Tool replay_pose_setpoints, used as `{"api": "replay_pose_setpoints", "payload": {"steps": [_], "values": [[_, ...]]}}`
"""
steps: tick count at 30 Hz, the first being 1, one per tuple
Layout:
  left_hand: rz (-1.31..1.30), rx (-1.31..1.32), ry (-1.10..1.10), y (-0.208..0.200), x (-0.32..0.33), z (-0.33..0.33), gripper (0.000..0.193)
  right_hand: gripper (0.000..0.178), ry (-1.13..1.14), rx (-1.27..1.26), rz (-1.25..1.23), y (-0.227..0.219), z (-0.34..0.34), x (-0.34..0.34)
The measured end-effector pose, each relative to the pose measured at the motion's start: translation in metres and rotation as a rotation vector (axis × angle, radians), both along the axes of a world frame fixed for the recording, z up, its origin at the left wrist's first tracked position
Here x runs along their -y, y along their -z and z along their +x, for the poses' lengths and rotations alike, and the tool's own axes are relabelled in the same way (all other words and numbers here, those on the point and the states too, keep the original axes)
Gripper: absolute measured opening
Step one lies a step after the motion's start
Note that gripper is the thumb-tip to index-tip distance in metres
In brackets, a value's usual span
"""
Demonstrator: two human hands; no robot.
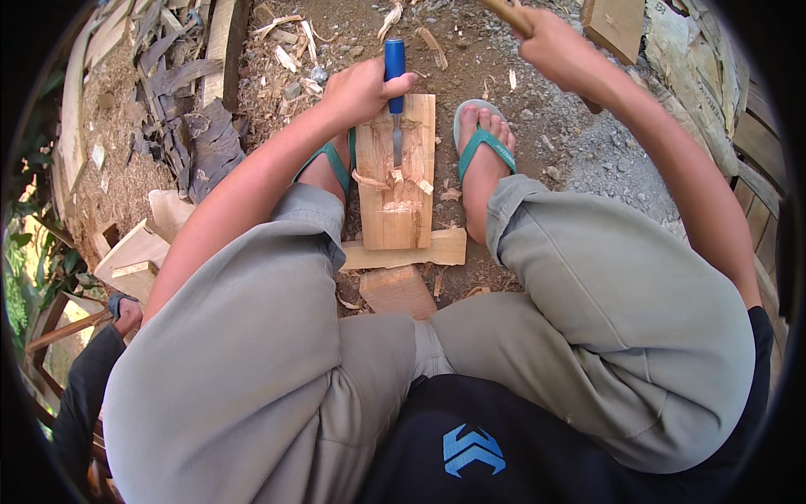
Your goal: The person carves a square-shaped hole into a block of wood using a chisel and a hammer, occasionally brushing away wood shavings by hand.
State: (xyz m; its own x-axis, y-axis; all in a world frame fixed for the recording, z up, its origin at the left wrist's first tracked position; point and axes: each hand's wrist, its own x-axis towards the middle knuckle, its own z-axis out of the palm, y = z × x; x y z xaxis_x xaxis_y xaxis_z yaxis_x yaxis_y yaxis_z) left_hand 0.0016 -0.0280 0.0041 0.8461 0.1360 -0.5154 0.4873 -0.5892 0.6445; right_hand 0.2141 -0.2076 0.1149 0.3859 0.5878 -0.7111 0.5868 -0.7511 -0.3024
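A chisel with a blue handle stands nearly upright, my left hand closed around it. Its steel blade meets the face of a wooden board lying between my feet. Curled shavings and a small chip rest around a rough, pale cut in that board. Up at the right, my right hand grips a wooden handle, raised off to the side of the board. The far end of this handle runs out of view, so its head is hidden.
A flat wood strip lies under the board's near end, with a wood block closer to me. Bark pieces and planks lie at left. A wood block and sacking are at right. Another person's hand shows at far left.
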Motion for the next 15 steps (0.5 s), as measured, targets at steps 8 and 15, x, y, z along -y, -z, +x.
{"api": "replay_pose_setpoints", "payload": {"steps": [8,15], "values": [[-0.153,0.116,-0.140,-0.013,0.004,-0.017,0.052,0.021,0.109,-0.016,0.132,-0.001,-0.006,0.010],[-0.423,0.321,0.009,-0.083,0.004,-0.036,0.039,0.019,0.250,0.142,0.286,-0.012,0.002,0.018]]}}
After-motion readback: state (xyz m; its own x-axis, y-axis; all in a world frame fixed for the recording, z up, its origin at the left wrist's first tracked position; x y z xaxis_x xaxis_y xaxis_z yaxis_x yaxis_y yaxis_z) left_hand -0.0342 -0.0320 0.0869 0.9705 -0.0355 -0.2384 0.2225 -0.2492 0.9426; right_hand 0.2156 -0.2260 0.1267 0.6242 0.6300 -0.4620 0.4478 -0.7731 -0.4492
